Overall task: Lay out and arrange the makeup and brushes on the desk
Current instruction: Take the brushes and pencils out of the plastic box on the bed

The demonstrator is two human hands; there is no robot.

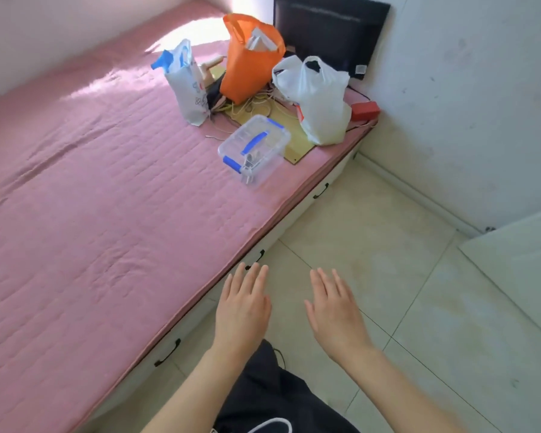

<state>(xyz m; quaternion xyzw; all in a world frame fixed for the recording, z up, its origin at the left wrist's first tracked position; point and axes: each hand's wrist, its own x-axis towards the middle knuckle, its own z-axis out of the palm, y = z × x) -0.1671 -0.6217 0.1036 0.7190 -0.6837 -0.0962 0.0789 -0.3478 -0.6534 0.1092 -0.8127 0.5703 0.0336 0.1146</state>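
Bed (91, 182): pink quilted cover, fills left; white base w/ black drawer handles (167, 356). Floor (388, 245): pale square tiles, grey grout. Wall (466, 89), right: white, scuffed. Black flat panel (328, 29) against far corner. Sunlight patch (194, 32) on bed's far end.

A pink quilted bed (107, 198) carried everything at its far end: a clear plastic box (253, 150) with blue latches, an orange bag (250, 64), a blue-printed white bag (188, 85), a plain white plastic bag (317, 101), a red box (365, 110), and tangled cords (256, 103) over a yellow board (295, 143).
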